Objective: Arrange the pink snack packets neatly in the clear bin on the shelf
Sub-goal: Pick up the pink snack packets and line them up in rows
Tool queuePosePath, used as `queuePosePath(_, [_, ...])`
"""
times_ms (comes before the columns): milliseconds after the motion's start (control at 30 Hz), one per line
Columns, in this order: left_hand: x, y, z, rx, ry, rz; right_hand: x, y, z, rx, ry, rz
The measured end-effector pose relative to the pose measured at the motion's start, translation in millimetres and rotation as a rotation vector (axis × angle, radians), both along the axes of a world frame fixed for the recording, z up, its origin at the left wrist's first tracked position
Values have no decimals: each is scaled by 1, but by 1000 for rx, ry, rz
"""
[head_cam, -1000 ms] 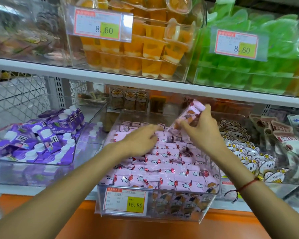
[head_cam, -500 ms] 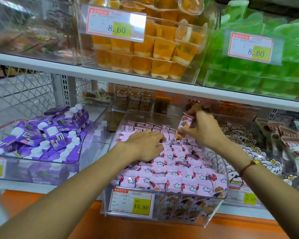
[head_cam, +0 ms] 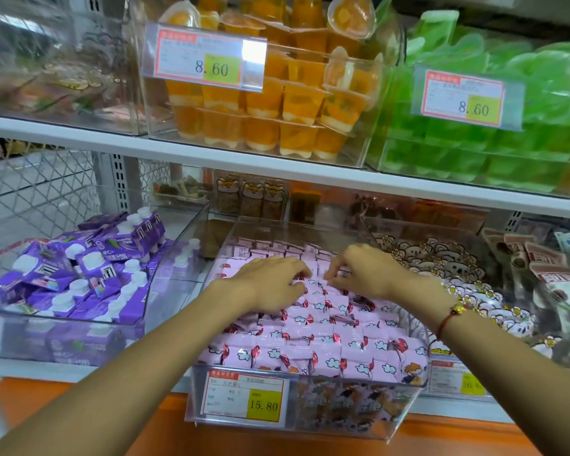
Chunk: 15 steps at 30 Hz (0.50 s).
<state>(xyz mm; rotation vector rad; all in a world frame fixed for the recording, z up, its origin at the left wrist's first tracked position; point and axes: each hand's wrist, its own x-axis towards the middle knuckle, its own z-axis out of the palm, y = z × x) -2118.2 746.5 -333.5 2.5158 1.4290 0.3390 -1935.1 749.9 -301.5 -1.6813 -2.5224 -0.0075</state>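
At the centre of the frame, on the lower shelf, a clear bin (head_cam: pixel 405 403) sits packed with pink snack packets (head_cam: pixel 326 352), a yellow 15.80 price tag (head_cam: pixel 246 400) fixed to its front wall. Both of a person's hands work over the middle rows. The left hand (head_cam: pixel 270 284) lies palm down on the packets, its fingers only slightly bent and spread, their tips pressing the wrappers. The right hand (head_cam: pixel 366 271), just beside it, has its fingers curled downward, the tips pinching at the top edge of a packet in the row; how firmly it grips cannot be told. A red cord bracelet (head_cam: pixel 449 315) circles the right wrist. To the left of the frame, a neighbouring bin holds purple drink cartons (head_cam: pixel 89 268) with white caps; to the right, packets printed with cartoon bears (head_cam: pixel 441 258). On the upper shelf, orange jelly cups (head_cam: pixel 293 106) and green jelly cups (head_cam: pixel 540 93) fill clear bins tagged 8.60.
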Motion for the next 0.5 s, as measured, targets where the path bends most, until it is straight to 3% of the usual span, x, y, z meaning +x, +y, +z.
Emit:
queuePosePath(167, [8,-2,5,153,-126,18,6,0,8,-5,-110,51])
queuePosePath(300, [17,-5,-3,73,-72,-115,15,-3,17,212,55,-73])
queuePosePath(500, [17,-3,-1,-15,-16,-134,13,-2,12,176,-135,-91])
